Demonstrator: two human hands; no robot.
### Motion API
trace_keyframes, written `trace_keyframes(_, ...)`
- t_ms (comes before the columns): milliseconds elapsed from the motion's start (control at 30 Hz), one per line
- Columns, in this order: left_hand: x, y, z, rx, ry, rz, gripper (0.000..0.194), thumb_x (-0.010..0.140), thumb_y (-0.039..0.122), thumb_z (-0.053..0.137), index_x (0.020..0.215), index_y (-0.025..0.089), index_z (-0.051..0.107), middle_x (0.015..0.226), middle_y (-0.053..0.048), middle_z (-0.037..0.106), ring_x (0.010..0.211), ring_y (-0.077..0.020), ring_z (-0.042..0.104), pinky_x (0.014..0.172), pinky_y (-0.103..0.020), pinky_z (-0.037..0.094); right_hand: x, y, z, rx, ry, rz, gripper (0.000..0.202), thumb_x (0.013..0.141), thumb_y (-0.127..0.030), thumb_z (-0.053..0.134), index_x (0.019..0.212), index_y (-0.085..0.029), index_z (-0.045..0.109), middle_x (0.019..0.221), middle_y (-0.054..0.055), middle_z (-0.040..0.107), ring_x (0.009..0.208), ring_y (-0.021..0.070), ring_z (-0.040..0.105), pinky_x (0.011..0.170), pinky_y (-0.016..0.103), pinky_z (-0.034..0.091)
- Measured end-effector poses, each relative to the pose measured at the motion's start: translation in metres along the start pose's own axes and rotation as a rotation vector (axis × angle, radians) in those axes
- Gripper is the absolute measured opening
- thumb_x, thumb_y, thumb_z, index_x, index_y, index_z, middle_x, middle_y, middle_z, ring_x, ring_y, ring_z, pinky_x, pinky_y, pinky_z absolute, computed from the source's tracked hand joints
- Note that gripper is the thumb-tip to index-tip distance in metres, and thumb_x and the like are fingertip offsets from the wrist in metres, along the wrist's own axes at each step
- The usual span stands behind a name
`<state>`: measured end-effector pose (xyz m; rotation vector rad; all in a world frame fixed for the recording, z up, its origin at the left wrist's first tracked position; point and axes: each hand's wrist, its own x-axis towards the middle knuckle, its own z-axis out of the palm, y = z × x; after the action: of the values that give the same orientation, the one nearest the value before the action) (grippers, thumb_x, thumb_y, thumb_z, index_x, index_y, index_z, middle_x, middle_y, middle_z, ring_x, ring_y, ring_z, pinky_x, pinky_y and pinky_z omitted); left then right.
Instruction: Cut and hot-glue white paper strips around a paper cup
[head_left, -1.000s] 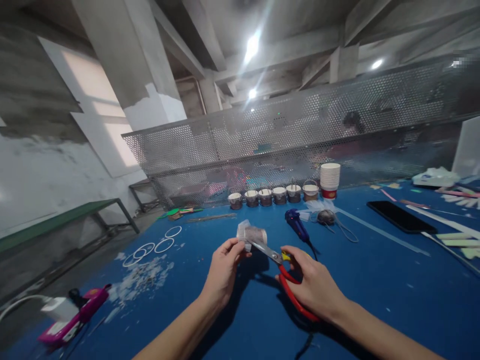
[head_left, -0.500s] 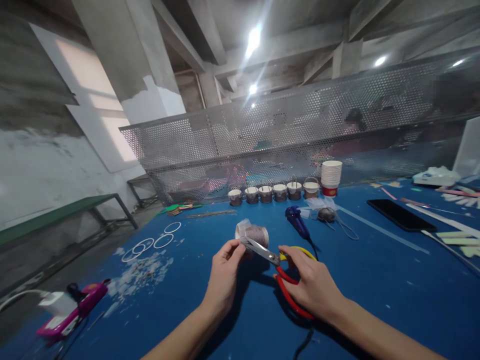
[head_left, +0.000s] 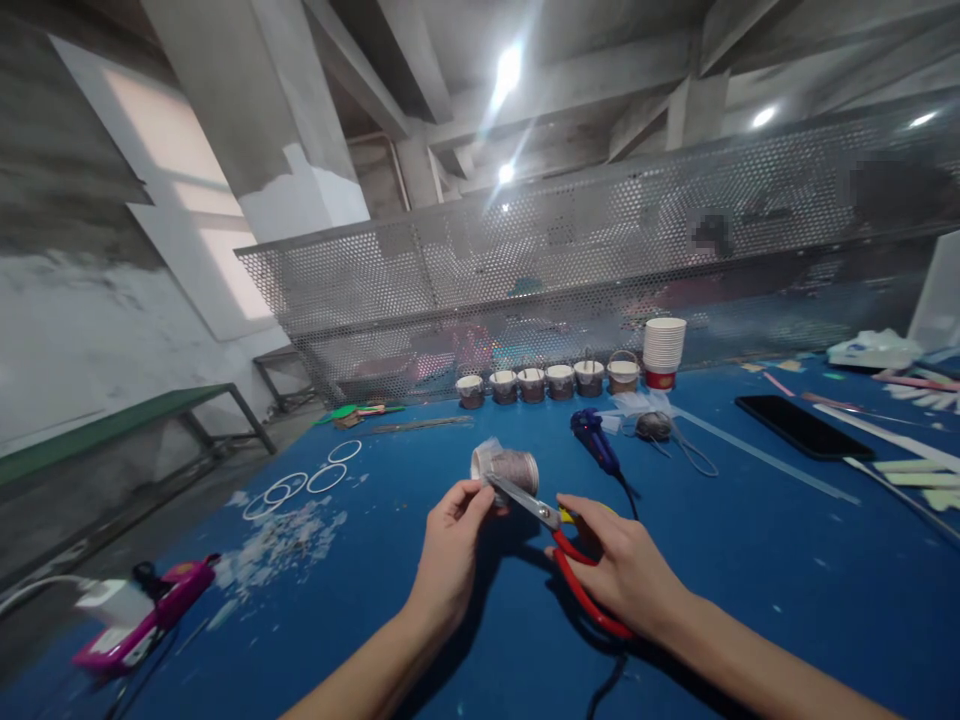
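Observation:
My left hand (head_left: 455, 535) pinches the edge of a small cup (head_left: 516, 468) lying on its side, wrapped in brownish-grey cord, with sheer whitish ribbon round its rim. My right hand (head_left: 626, 565) grips scissors (head_left: 536, 505) with one red and one yellow handle. Their blades point left and reach the ribbon beside my left fingertips; the tips are partly hidden there. Behind my right hand lies a blue glue gun (head_left: 595, 440) with a black cable. A ball of grey cord (head_left: 652, 426) rests on sheer scraps to its right.
Several wrapped cups (head_left: 560, 382) line the back, beside a stack of paper cups (head_left: 664, 350). White rings (head_left: 328, 478) and whitish scraps (head_left: 289, 545) lie left. A magenta power strip (head_left: 157, 625) is at front left. A black phone (head_left: 802, 427) and pale strips are right.
The scissor handles have drawn closer together, with less of the yellow loop showing. The cup and my left hand have hardly moved.

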<state>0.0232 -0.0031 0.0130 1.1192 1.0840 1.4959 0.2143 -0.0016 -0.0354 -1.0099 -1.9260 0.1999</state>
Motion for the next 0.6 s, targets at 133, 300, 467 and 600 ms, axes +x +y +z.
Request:
trace_keyframes(133, -0.001, 0.002, 0.003, -0.021, 0.014, -0.014, 0.024, 0.069, 0.038, 0.076, 0.073, 0.015, 0.068, 0.070, -0.001, 0.065, 0.069, -0.0139, 0.059, 0.074, -0.025, 0.046, 0.001, -0.003, -0.001, 0.012, -0.006, 0.019, 0.035, 0.082, -0.032, 0.062, 0.113, -0.015, 0.063, 0.099, 0.013, 0.075, 0.083, 0.0252, 0.072, 0.071, 0.033, 0.058)
trace_keyframes(300, -0.002, 0.003, 0.004, -0.040, 0.023, -0.029, 0.025, 0.066, 0.038, 0.077, 0.070, 0.015, 0.067, 0.070, -0.001, 0.065, 0.069, -0.0143, 0.060, 0.073, -0.025, 0.047, 0.002, -0.010, -0.004, 0.025, -0.030, 0.065, 0.031, 0.080, -0.032, 0.065, 0.108, -0.018, 0.063, 0.085, 0.007, 0.075, 0.068, 0.0205, 0.070, 0.060, 0.028, 0.054)
trace_keyframes(467, -0.001, -0.002, 0.004, -0.057, 0.021, -0.029, 0.026, 0.067, 0.039, 0.077, 0.072, 0.015, 0.069, 0.073, -0.003, 0.066, 0.071, -0.0148, 0.060, 0.074, -0.026, 0.048, 0.001, -0.011, -0.001, 0.033, -0.064, 0.105, 0.032, 0.080, -0.033, 0.064, 0.109, -0.018, 0.062, 0.077, 0.005, 0.073, 0.064, 0.0201, 0.068, 0.055, 0.026, 0.051)
trace_keyframes(600, -0.003, -0.004, 0.005, -0.066, 0.040, -0.010, 0.027, 0.067, 0.039, 0.077, 0.073, 0.015, 0.070, 0.077, -0.004, 0.068, 0.075, -0.0162, 0.061, 0.078, -0.028, 0.049, 0.001, -0.010, 0.001, 0.014, -0.051, 0.113, 0.034, 0.081, -0.033, 0.062, 0.111, -0.017, 0.062, 0.080, 0.006, 0.072, 0.063, 0.0203, 0.066, 0.054, 0.028, 0.050)
